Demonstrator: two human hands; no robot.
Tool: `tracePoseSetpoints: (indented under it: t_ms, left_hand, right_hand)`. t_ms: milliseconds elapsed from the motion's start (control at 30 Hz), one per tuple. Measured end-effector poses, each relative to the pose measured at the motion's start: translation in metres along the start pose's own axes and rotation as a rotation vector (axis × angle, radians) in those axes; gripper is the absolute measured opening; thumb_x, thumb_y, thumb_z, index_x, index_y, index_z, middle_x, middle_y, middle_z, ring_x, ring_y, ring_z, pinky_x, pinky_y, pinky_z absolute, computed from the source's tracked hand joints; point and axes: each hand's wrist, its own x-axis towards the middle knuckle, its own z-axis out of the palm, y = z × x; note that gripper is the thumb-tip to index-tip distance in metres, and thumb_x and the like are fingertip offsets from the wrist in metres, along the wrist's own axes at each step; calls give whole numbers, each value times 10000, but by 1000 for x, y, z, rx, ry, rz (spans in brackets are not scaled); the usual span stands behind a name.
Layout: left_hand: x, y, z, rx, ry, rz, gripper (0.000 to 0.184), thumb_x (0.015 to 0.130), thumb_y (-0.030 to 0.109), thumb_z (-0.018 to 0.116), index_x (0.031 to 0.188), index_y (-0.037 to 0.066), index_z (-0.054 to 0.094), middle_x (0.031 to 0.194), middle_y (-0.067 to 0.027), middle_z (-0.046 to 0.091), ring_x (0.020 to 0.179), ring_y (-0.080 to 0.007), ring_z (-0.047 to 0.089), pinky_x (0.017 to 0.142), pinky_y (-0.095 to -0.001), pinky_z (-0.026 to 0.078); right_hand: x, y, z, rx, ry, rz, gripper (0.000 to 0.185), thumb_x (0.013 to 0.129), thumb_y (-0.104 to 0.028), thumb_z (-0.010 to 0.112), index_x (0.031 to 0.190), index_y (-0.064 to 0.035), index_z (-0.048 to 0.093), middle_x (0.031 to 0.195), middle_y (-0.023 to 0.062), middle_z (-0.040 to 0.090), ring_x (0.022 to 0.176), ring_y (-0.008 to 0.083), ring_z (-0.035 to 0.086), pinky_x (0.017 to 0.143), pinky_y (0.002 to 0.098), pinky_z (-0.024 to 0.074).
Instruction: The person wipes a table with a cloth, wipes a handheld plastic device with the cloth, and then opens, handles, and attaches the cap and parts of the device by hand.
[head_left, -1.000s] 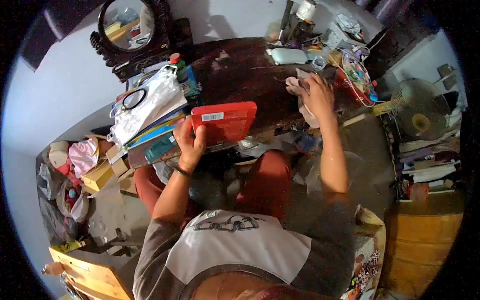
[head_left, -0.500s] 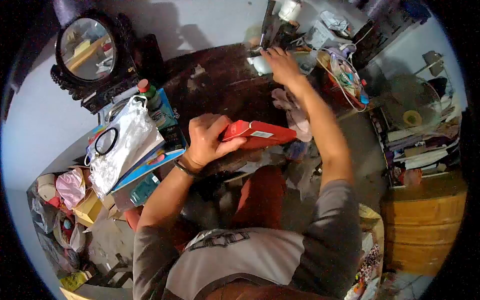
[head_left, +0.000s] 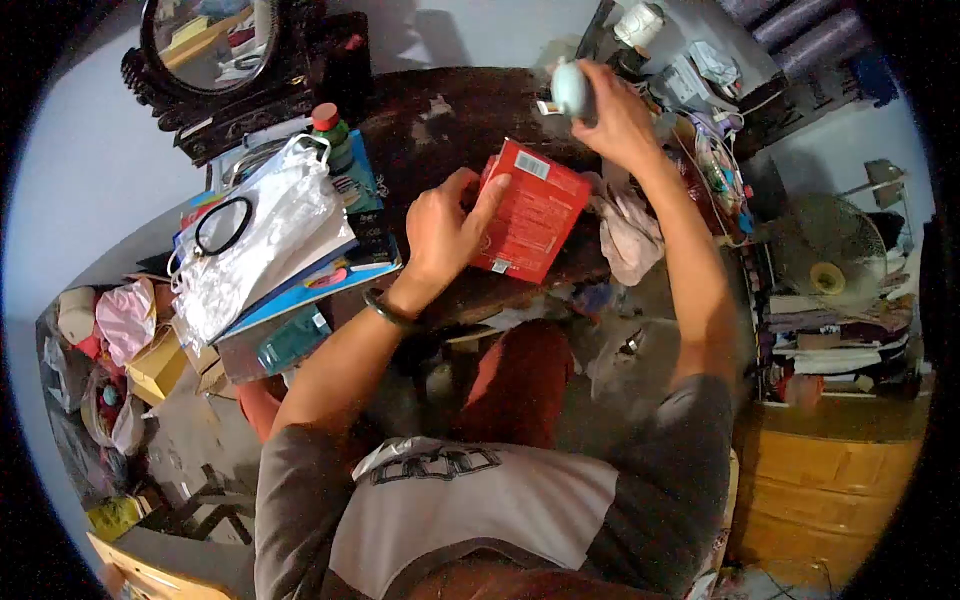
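My left hand (head_left: pixel 445 225) grips a red box (head_left: pixel 540 220) by its left edge, thumb across the printed face. The box is tilted, with white barcode labels at its top and bottom edges. Farther back, my right hand (head_left: pixel 615 115) is closed around a pale, rounded bottle (head_left: pixel 570 90) above the far part of the dark wooden table (head_left: pixel 450 125). A pinkish cloth (head_left: pixel 630 235) hangs at the table's right edge, below my right forearm and beside the box.
On the left, a clear plastic bag (head_left: pixel 260 245) with a black ring (head_left: pixel 223 226) lies over books, near a green bottle with a red cap (head_left: pixel 330 130). A dark-framed mirror (head_left: pixel 212 40) stands behind. A cluttered basket (head_left: pixel 715 165) and a fan (head_left: pixel 822 245) are at right.
My right hand has picked up the pale bottle from the table. My left hand has turned the red box so its broad printed face shows. The view has shifted slightly.
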Motion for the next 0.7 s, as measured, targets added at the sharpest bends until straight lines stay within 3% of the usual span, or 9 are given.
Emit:
tracePoseSetpoints:
  t_ms: [67, 133, 167, 233, 333, 367, 467, 500, 700]
  left_hand:
    - [4, -4, -4, 100, -49, -87, 445, 880, 472, 592, 920, 30, 618, 623, -133, 639, 599, -329, 640, 570, -415, 488]
    - [7, -10, -5, 210, -23, -70, 467, 878, 463, 597, 1020, 18, 579, 668, -147, 655, 647, -352, 649, 611, -416, 506]
    - [9, -6, -10, 150, -204, -245, 521, 862, 439, 620, 1129, 8, 497, 779, -175, 671, 748, -369, 657, 657, -430, 517]
    - [5, -14, -7, 267, -148, -91, 529, 846, 419, 643, 1137, 5, 487, 867, -194, 659, 784, -377, 656, 656, -448, 516]
    - [1, -2, -5, 432, -26, 117, 563, 789, 390, 710, 1149, 15, 494, 1022, -197, 597, 885, -367, 621, 749, -455, 501]
    - [1, 0, -4, 481, 32, 228, 586, 770, 394, 726, 1157, 19, 495, 1037, -195, 583, 903, -365, 607, 777, -450, 495]
    - [5, 8, -3, 374, 138, 404, 671, 705, 416, 771, 1182, 31, 498, 1053, -185, 563, 943, -358, 568, 836, -434, 473]
    - [5, 12, -4, 296, 162, 438, 703, 682, 426, 786, 1191, 35, 499, 1054, -180, 559, 955, -355, 555, 852, -429, 466]
    - [-20, 42, -13, 0, -162, 679, 827, 644, 456, 815, 1255, 25, 463, 1122, -187, 584, 969, -357, 598, 835, -421, 474]
  right_hand:
    - [-1, -19, -34, 108, 97, 134, 783, 680, -223, 775, 1343, -108, 375, 1215, 227, 548, 1106, 402, 546, 939, 453, 447]
    - [-1, -30, -62, 120, 286, 71, 789, 666, -208, 784, 1329, -67, 382, 1167, 231, 570, 1077, 409, 563, 923, 441, 460]
    - [-2, -32, -73, 159, 344, 57, 794, 659, -209, 791, 1322, -49, 384, 1160, 230, 571, 1077, 405, 564, 930, 436, 456]
    - [-7, -34, -94, 232, 440, 30, 755, 684, -214, 796, 1291, 3, 403, 1135, 198, 588, 1081, 332, 576, 956, 399, 436]
    - [-17, -33, -117, 349, 388, 117, 818, 816, -369, 722, 1449, -96, 282, 1309, 170, 478, 1186, 256, 515, 933, 396, 453]
    - [-17, -26, -117, 300, 505, -6, 756, 816, -354, 727, 1414, -79, 355, 1238, 156, 530, 1117, 253, 558, 832, 371, 503]
    - [-30, -40, -131, 879, 401, 222, 601, 788, -174, 741, 1289, -35, 438, 1229, 109, 551, 1127, 227, 546, 938, 391, 442]
    - [-36, -44, -137, 849, 380, 248, 523, 833, -187, 708, 1267, -29, 462, 1206, 74, 553, 1125, 190, 535, 937, 384, 443]
    - [-86, -84, -146, 1303, 402, 454, 586, 774, -279, 736, 1246, -23, 501, 1153, 88, 579, 1056, 187, 548, 933, 337, 431]
